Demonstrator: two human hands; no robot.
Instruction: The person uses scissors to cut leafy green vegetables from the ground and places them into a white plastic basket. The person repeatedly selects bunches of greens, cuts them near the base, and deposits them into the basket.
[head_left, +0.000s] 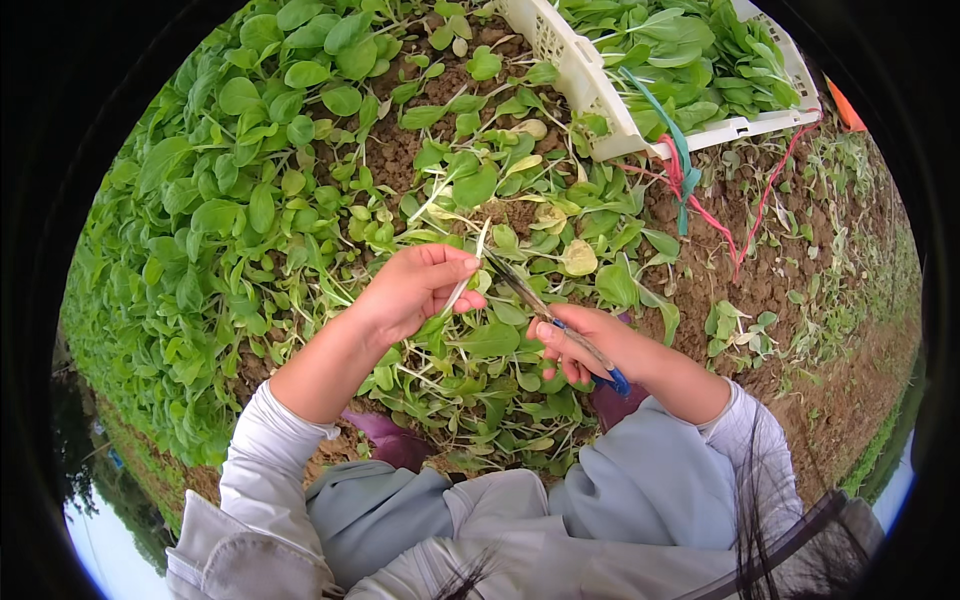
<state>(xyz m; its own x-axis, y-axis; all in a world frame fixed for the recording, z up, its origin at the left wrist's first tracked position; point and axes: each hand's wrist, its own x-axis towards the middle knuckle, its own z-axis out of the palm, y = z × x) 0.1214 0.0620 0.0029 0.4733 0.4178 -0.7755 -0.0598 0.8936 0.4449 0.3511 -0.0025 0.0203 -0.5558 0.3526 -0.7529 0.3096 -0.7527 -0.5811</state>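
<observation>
Between the thumb and fingers of my left hand (420, 289) is a pale, slender plant stem (482, 238). Its upper end points away from me, and its lower part runs under the fingers. My right hand (581, 343) grips a pair of scissors (532, 296) with blue handles and dirty blades. The blade tips lie just right of the stem, close to my left fingertips; whether they touch it I cannot tell. Below both hands, cut and fallen leafy greens (487, 341) cover the soil, some of them yellowed.
A white plastic crate (611, 97) at the upper right holds leafy greens (697, 67). Red twine (720, 217) and a teal strap (667, 112) are tied to its corner. Dense growing greens (202, 225) fill the left. Brown soil (757, 300) with wilted leaves lies right. My purple boots (397, 442) are below.
</observation>
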